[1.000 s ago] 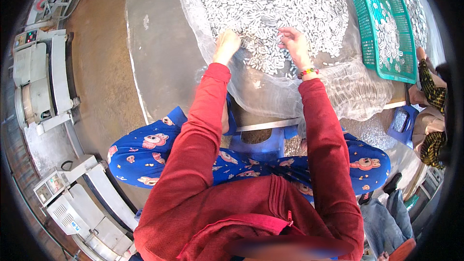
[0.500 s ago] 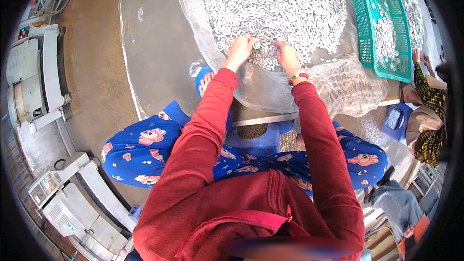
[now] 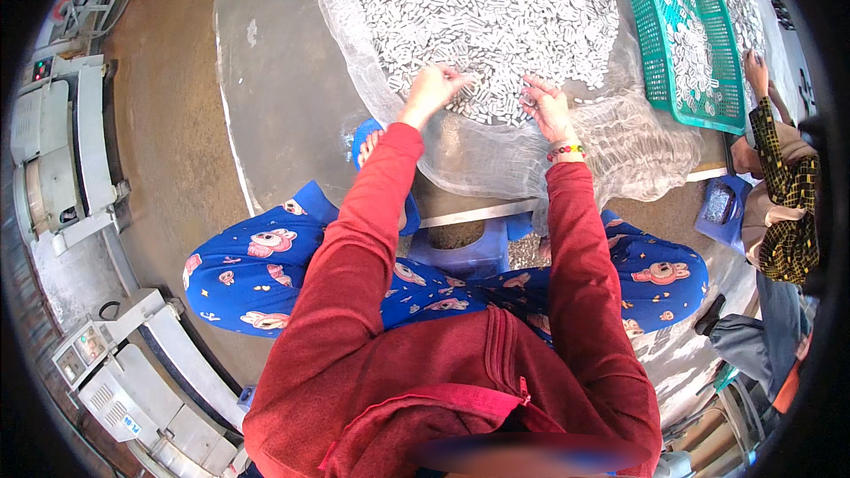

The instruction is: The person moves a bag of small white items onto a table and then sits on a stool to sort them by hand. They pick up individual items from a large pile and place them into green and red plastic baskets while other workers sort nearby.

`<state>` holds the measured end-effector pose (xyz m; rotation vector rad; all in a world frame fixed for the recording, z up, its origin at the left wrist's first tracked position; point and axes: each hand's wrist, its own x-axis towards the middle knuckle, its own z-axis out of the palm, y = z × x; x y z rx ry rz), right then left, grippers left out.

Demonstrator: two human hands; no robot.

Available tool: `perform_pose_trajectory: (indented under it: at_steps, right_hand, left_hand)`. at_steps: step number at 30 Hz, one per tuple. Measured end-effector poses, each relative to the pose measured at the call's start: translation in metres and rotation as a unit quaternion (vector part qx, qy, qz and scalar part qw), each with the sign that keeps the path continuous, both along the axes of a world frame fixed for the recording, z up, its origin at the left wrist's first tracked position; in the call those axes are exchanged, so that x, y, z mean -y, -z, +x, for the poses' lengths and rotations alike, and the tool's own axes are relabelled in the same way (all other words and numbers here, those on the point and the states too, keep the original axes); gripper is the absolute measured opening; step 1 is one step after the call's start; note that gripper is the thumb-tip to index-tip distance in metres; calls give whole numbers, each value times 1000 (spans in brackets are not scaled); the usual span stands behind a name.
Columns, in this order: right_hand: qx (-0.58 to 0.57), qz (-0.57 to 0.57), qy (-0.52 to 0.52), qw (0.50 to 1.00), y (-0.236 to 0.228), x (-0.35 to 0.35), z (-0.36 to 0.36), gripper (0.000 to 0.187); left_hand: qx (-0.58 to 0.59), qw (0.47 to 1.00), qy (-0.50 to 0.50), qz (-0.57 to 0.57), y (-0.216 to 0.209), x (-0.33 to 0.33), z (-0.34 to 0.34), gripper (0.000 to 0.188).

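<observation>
A broad pile of small, oblong grey-white pieces (image 3: 496, 9) lies on a sheer white mesh cloth (image 3: 478, 155) in front of me. At the pile's near left edge is my left hand (image 3: 431, 93), thumb and fingers pinched together over the pieces. Whatever sits in that pinch is too small to make out. To its right, by the pile's near edge, my right hand (image 3: 551, 113) is turned partly palm up, with fingers curled around what looks like a small grey piece. A coloured bead bracelet (image 3: 565, 152) circles my right wrist.
A green plastic basket (image 3: 655, 62) partly filled with similar pieces stands right of the pile. Beyond it, another person's hand (image 3: 757, 71) is near a second pile. A blue stool (image 3: 460, 252) is between my knees. Grey-white machines (image 3: 71, 137) line the left side.
My right hand has moved slightly right and rolled, so its curled fingers show more. My left hand stays near the pile's edge, still pinched. The whole view has shifted a little.
</observation>
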<state>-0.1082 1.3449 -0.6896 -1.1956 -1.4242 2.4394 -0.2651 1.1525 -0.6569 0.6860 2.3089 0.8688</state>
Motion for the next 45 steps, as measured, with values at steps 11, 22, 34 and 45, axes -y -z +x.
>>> perform_pose_trajectory:
  at_steps: [11,22,34,45]
  right_hand:
    - [71,509,-165,842,34,20,-18,26]
    - [23,159,-89,983,-8,1,6,36]
    - [20,71,-104,992,-13,2,16,26]
    - [83,227,-142,960,13,28,1,17]
  left_hand:
    - [497,792,-161,316,-1,4,-24,17]
    - [-223,954,167,-112,-8,-55,-19,37]
    - [-29,994,104,16,-6,-6,-38,22]
    - [426,861,-124,249,-16,9,-22,19]
